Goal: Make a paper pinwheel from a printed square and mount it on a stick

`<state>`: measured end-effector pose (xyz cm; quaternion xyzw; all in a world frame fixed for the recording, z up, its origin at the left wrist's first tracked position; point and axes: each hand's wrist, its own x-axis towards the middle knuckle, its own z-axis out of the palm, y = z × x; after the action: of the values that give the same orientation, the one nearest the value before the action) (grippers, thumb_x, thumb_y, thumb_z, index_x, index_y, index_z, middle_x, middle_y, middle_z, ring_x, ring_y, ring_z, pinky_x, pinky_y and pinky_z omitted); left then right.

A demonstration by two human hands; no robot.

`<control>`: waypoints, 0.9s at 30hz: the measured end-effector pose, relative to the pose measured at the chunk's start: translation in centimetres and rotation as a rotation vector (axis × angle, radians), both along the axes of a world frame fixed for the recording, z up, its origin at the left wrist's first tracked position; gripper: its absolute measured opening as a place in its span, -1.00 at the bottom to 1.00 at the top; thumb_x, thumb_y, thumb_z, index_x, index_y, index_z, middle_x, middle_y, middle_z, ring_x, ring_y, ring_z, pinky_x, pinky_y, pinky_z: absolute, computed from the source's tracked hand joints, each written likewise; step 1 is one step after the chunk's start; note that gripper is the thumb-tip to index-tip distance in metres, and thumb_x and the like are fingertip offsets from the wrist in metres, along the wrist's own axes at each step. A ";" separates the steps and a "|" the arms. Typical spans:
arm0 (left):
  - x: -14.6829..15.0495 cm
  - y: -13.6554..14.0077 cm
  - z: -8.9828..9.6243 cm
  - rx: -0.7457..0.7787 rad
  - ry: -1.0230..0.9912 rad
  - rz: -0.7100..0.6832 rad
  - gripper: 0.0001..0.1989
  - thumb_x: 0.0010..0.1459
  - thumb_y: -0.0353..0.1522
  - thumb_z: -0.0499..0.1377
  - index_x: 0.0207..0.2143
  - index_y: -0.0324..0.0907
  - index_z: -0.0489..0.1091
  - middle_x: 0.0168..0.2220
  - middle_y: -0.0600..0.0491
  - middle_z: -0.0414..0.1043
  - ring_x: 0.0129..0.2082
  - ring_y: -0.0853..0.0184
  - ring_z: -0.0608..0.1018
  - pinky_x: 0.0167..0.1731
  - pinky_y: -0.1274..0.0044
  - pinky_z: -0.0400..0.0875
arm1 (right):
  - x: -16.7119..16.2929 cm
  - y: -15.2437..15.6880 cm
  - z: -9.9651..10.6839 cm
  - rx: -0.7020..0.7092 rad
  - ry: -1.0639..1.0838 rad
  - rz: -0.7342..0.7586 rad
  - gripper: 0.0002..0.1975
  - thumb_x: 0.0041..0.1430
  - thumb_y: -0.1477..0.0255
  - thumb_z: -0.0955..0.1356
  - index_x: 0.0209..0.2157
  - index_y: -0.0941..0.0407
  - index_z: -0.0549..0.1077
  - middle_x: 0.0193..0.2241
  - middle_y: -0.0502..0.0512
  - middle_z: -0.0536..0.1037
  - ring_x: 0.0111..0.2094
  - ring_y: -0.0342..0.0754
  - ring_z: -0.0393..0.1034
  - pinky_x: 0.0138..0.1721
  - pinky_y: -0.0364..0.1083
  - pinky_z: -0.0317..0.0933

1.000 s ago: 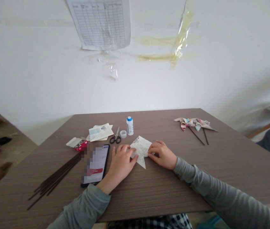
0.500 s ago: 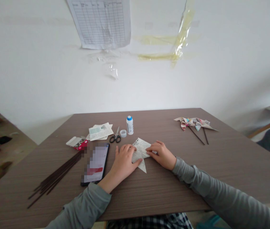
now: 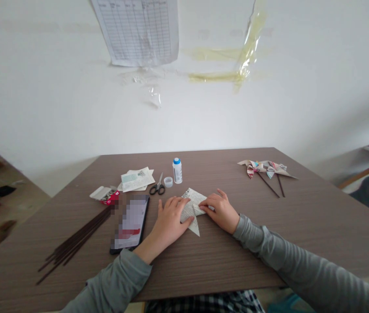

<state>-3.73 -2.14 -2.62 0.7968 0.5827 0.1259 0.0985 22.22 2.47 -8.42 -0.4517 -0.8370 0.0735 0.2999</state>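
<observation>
A piece of printed paper [image 3: 195, 226], cut and partly folded into pointed flaps, lies on the table in front of me. My left hand [image 3: 170, 219] rests over its left side, fingers spread and the thumb near the lower flap, pressing it to the tabletop. At the right edge, my right hand [image 3: 219, 211] pinches a flap between thumb and fingertips, with one finger raised. Part of the paper is hidden under both hands. Just beyond it stand a white bottle with a blue cap [image 3: 177, 171], a small clear cap [image 3: 168, 182] and black-handled scissors [image 3: 157, 187].
A phone [image 3: 131, 224] lies left of my left hand, beside a bundle of dark sticks [image 3: 76, 237]. Behind are an open red-and-white box [image 3: 108, 195] and several printed sheets [image 3: 138, 179]. Two paper pinwheels [image 3: 264, 168] on sticks lie far right. A wall borders the table [image 3: 302, 217].
My right hand has shifted slightly left with the flap, which now folds further over the paper; one finger has lifted. My left hand stays nearly in place.
</observation>
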 end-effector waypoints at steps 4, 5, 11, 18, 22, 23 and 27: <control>0.3 -0.2 0.5 0.002 0.047 0.007 -0.43 0.60 -0.39 0.46 0.55 0.14 0.72 0.57 -0.15 0.69 0.67 -0.29 0.57 0.73 -0.48 0.30 | 0.0 0.1 -0.1 0.001 -0.029 -0.011 -0.78 0.69 0.37 0.55 -0.08 -0.17 0.91 -0.13 0.13 0.93 0.01 0.32 0.90 0.68 0.64 0.41; 0.3 -0.3 0.6 0.005 0.059 0.010 -0.44 0.60 -0.38 0.46 0.54 0.17 0.74 0.57 -0.14 0.69 0.67 -0.30 0.57 0.73 -0.48 0.30 | 0.0 0.1 -0.1 0.008 -0.032 -0.008 -0.78 0.68 0.37 0.55 -0.09 -0.17 0.91 -0.13 0.12 0.93 0.00 0.31 0.90 0.68 0.61 0.41; 0.6 -0.4 0.9 -0.011 0.108 0.007 -0.45 0.62 -0.37 0.44 0.52 0.29 0.78 0.60 -0.10 0.67 0.70 -0.33 0.53 0.72 -0.47 0.33 | 0.1 0.1 -0.4 0.033 -0.044 0.013 -0.76 0.67 0.40 0.54 -0.13 -0.14 0.89 -0.15 0.11 0.92 0.00 0.27 0.86 0.68 0.58 0.38; 0.6 -0.4 1.1 -0.007 0.118 0.007 -0.50 0.64 -0.33 0.45 0.47 0.33 0.81 0.60 -0.08 0.68 0.70 -0.31 0.53 0.73 -0.47 0.32 | -0.1 0.1 0.1 -0.013 -0.035 0.002 -0.77 0.65 0.39 0.56 -0.18 -0.13 0.87 -0.16 0.11 0.90 0.01 0.29 0.84 0.68 0.61 0.33; 0.7 -0.5 1.2 -0.032 0.113 0.004 -0.50 0.66 -0.35 0.41 0.49 0.27 0.81 0.63 -0.12 0.64 0.73 -0.32 0.48 0.73 -0.52 0.23 | -0.1 0.1 0.2 -0.025 -0.021 0.006 -0.78 0.64 0.38 0.57 -0.18 -0.14 0.86 -0.16 0.13 0.91 0.01 0.30 0.84 0.68 0.64 0.32; 0.7 -0.5 1.2 -0.035 0.112 0.005 -0.50 0.66 -0.35 0.41 0.49 0.26 0.81 0.63 -0.13 0.63 0.73 -0.32 0.47 0.74 -0.52 0.22 | -0.1 0.1 0.3 -0.028 -0.013 0.007 -0.78 0.64 0.38 0.57 -0.18 -0.14 0.86 -0.16 0.13 0.91 0.01 0.31 0.84 0.68 0.64 0.32; 0.7 -0.4 0.9 -0.023 0.110 0.011 -0.51 0.64 -0.34 0.42 0.46 0.30 0.82 0.61 -0.09 0.65 0.70 -0.31 0.49 0.74 -0.49 0.24 | 0.2 0.0 0.6 -0.057 0.011 0.026 -0.84 0.62 0.32 0.59 -0.14 -0.17 0.88 -0.15 0.12 0.91 0.00 0.32 0.86 0.69 0.64 0.34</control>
<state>-3.08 -2.56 -1.70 0.7980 0.5932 0.0755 0.0747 22.46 2.50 -7.84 -0.4488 -0.8386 0.1036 0.2907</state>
